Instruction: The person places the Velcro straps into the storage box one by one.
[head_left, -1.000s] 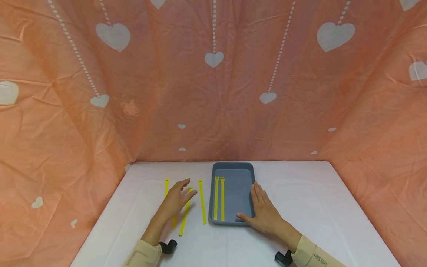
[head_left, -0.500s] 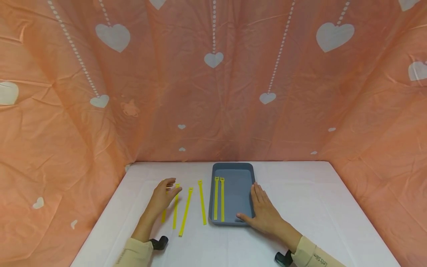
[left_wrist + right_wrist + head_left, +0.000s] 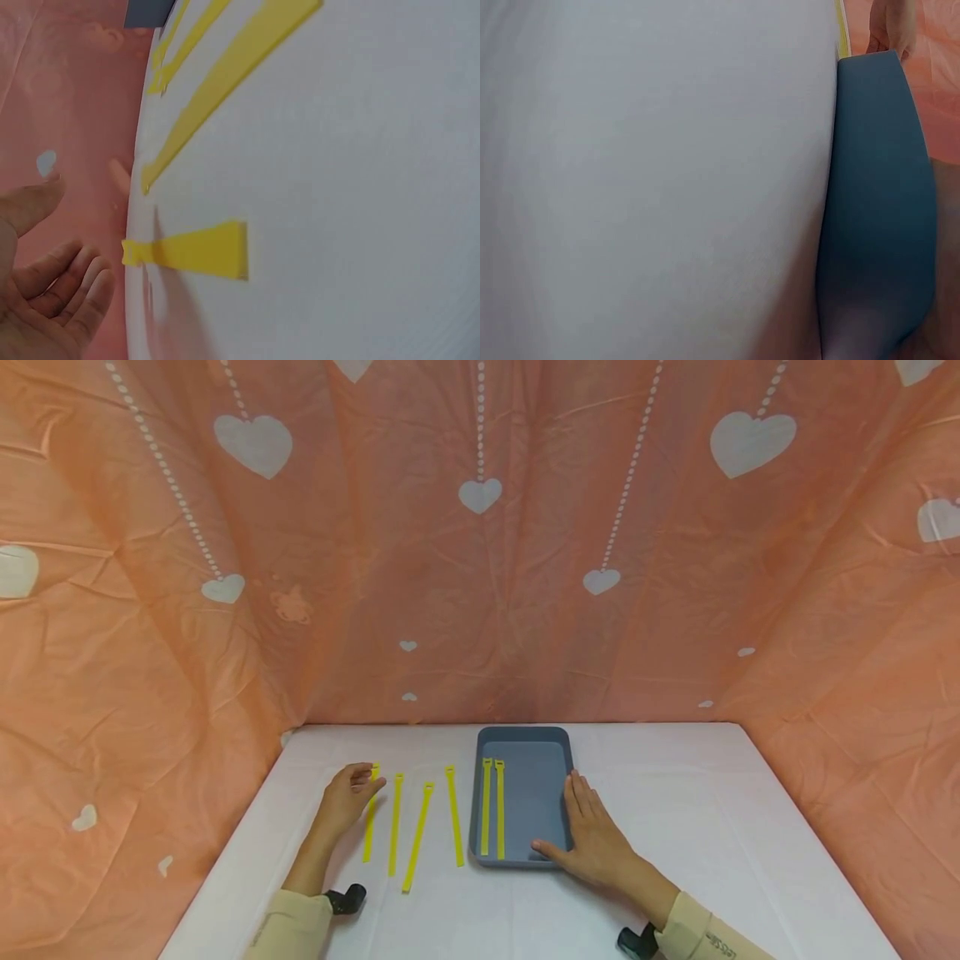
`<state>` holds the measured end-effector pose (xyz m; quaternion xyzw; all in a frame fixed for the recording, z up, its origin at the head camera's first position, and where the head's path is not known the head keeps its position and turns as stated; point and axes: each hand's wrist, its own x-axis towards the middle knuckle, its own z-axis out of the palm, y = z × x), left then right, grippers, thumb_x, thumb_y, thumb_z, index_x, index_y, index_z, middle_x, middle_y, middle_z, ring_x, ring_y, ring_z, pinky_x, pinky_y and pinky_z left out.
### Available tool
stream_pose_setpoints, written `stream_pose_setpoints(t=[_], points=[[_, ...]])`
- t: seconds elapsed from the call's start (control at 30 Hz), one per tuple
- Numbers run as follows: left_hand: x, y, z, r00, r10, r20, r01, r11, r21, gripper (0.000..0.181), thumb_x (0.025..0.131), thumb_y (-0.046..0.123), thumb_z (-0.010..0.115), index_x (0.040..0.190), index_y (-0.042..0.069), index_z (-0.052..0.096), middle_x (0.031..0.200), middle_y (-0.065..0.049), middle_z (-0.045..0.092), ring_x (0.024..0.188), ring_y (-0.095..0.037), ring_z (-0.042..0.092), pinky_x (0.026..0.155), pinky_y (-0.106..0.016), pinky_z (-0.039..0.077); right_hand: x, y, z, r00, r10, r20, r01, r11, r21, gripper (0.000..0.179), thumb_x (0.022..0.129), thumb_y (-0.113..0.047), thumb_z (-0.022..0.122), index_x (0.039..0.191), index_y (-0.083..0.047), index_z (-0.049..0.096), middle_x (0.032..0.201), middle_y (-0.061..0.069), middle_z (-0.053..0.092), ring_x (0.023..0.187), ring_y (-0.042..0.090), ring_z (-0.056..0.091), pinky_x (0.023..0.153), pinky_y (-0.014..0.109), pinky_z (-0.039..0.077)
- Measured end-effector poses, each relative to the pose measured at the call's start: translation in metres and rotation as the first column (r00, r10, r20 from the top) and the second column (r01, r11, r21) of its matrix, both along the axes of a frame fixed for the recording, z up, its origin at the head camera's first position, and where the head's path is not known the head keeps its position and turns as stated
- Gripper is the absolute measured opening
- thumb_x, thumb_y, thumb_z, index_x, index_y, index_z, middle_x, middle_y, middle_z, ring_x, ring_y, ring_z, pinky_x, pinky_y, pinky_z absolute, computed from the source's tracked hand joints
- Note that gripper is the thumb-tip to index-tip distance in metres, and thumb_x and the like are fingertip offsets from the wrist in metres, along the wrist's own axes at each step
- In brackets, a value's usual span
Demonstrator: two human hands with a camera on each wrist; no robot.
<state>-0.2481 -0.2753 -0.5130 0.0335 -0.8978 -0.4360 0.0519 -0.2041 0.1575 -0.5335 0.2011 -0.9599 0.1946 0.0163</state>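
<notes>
My left hand (image 3: pixel 345 797), fingers loosely bent and holding nothing, hovers at the leftmost of several yellow straps with slotted heads (image 3: pixel 371 827), like flat cable ties. It overlaps that strap's upper part in the head view. In the left wrist view a gap shows between the fingers (image 3: pixel 82 292) and the leftmost strap (image 3: pixel 199 251). Three more straps lie to its right, the nearest one (image 3: pixel 395 827) almost parallel. My right hand (image 3: pixel 596 839) rests against the right side of a grey-blue tray (image 3: pixel 536 802), fingers straight, thumb over the near rim. Two yellow straps (image 3: pixel 492 810) lie side by side inside.
A white cloth (image 3: pixel 705 827) covers the table. Behind it and at both sides hangs an orange curtain with pale hearts (image 3: pixel 495 593). A black wrist camera mount (image 3: pixel 347 899) sticks out below the left hand.
My left hand has moved left, from over the middle straps to the leftmost one, uncovering the straps it passed. My right hand and the tray stay where they were.
</notes>
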Motion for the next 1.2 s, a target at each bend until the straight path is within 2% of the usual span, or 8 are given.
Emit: stream_pose_setpoints(t=[0.2,0.37,0.67,1.07,1.2], points=[[-0.003,-0.004,0.001,0.998,0.046,0.036,-0.047,0.999,0.006,0.053,0.104,0.019,0.073,0.144,-0.011,0.055,0.135,-0.032,0.064,0.127,-0.047,0.063,0.110,-0.057,0.051,0.000,0.000,0.001,1.000,0.000,-0.002,0.000,1.000,-0.005,0.121,0.096,-0.073,0.063,0.165,0.014,0.015,0.175,0.032,0.011,0.163,0.045,0.013,0.132,0.056,0.018],[-0.008,-0.005,0.000,0.997,0.060,0.049,-0.061,0.998,0.008,0.051,0.103,0.016,0.073,0.141,-0.013,0.055,0.132,-0.032,0.063,0.124,-0.047,0.061,0.109,-0.057,0.050,0.000,0.000,0.001,1.000,0.000,-0.005,0.000,1.000,0.000,0.121,0.096,-0.073,0.063,0.165,0.014,0.015,0.175,0.032,0.010,0.163,0.045,0.013,0.132,0.056,0.018],[-0.017,-0.008,-0.004,0.997,0.050,0.060,-0.049,0.999,-0.023,0.050,0.103,0.015,0.073,0.138,-0.015,0.055,0.132,-0.034,0.063,0.123,-0.046,0.062,0.107,-0.056,0.051,-0.001,0.000,-0.002,1.000,-0.008,0.003,0.008,1.000,-0.002,0.122,0.095,-0.075,0.063,0.165,0.013,0.014,0.175,0.031,0.009,0.164,0.045,0.012,0.132,0.056,0.017],[-0.022,-0.011,-0.002,0.998,0.045,0.054,-0.043,0.998,-0.037,0.045,0.101,0.011,0.074,0.132,-0.017,0.058,0.126,-0.034,0.065,0.119,-0.048,0.063,0.105,-0.057,0.052,0.000,-0.001,-0.002,1.000,-0.009,0.004,0.009,1.000,-0.003,0.122,0.096,-0.074,0.063,0.165,0.013,0.015,0.175,0.031,0.010,0.164,0.044,0.012,0.132,0.056,0.018],[-0.025,-0.014,-0.005,0.996,0.029,0.085,-0.028,1.000,-0.010,0.047,0.101,0.012,0.073,0.135,-0.016,0.057,0.130,-0.034,0.064,0.122,-0.049,0.062,0.106,-0.057,0.051,0.000,-0.001,-0.001,1.000,-0.011,-0.002,0.011,1.000,-0.006,0.121,0.096,-0.073,0.064,0.165,0.013,0.015,0.175,0.031,0.010,0.164,0.044,0.012,0.132,0.056,0.017]])
